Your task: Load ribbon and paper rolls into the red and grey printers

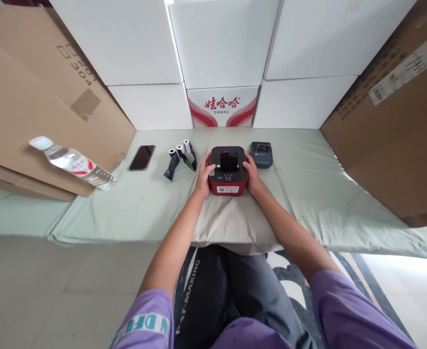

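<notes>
A red device with a black top point(228, 184) sits in front of me on the cloth-covered surface. It looks like a small label printer or payment box; a dark upright piece stands in its top, and a white label is on its front. My left hand point(204, 175) is closed around its left side, thumb near the top edge. On the opposite side my right hand point(252, 173) grips it the same way. Just beyond my right hand lies a dark grey-blue boxy device point(261, 154). Several small paper rolls with dark tails point(180, 157) stand left of my left hand.
A black phone point(142, 158) lies at the left. Beside it a water bottle point(75, 164) leans or lies near a large cardboard box point(49, 97). White cartons point(222, 43) form a wall behind, and another cardboard box point(391, 135) stands at right. The green cloth point(133, 208) ends at the front edge.
</notes>
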`<state>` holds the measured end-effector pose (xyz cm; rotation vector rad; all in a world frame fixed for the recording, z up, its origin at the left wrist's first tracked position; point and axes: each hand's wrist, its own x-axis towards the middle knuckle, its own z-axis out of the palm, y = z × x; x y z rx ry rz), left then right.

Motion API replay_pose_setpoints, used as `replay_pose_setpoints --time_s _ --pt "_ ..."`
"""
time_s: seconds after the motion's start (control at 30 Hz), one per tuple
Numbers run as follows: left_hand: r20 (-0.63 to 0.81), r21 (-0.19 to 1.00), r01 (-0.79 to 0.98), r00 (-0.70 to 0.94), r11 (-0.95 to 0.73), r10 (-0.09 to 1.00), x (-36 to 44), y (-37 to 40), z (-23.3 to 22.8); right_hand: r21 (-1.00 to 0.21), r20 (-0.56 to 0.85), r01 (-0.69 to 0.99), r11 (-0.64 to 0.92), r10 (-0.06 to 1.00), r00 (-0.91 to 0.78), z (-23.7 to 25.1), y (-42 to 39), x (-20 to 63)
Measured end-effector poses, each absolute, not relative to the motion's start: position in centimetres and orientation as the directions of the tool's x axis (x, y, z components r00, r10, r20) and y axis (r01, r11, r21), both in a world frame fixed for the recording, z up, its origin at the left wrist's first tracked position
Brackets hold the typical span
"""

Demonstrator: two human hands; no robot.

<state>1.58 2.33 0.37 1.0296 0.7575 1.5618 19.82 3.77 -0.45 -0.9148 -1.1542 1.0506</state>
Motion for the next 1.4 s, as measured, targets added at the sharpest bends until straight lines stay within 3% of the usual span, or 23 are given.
replay_pose_setpoints --time_s 0.17,0.33,0.4,0.47,0.6,0.77,0.97,1.27,1.4 --pt "0.223 0.871 -0.432 -0.075 -0.233 0.972 1.7 2.5 0.5 -0.981 0.191 0.050 0.185 0.958 0.212 0.5 2.8 20.2" --pt "0.073 0.890 -0.438 -0.132 -0.125 0.989 2.0 0.6 -0.3 -0.972 0.187 0.165 0.170 0.978 0.096 2.0 0.1 21.4" --pt "0.051 0.890 -0.441 -0.147 -0.112 0.988 2.2 -1.0 -0.8 -0.956 0.243 0.164 0.242 0.970 -0.015 1.8 -2.0 21.2" --pt "0.080 0.892 -0.434 -0.125 -0.127 0.989 2.2 -2.4 -1.0 -0.880 0.367 0.280 0.383 0.924 -0.109 1.5 -3.9 20.6" --pt "0.009 0.895 -0.442 -0.118 -0.060 0.993 1.8 -1.7 0.1 -0.760 0.485 0.483 0.435 0.874 -0.022 1.9 -4.1 18.9" --pt "0.049 0.877 -0.452 -0.252 -0.163 0.966 1.9 5.9 3.4 -0.751 0.546 0.456 0.477 0.838 0.023 4.5 3.0 17.4" --pt "0.042 0.870 -0.467 -0.255 -0.161 0.966 2.7 14.4 4.2 -0.807 0.528 0.382 0.451 0.840 0.122 4.0 10.9 16.0" --pt "-0.010 0.851 -0.514 -0.224 -0.110 0.975 4.0 16.4 0.2 -0.864 0.452 0.353 0.359 0.862 0.228 0.2 11.9 15.6" --pt "0.051 0.846 -0.509 -0.217 -0.158 0.975 4.1 16.6 -0.2 -0.899 0.406 0.287 0.331 0.877 0.257 -0.1 11.8 14.9"
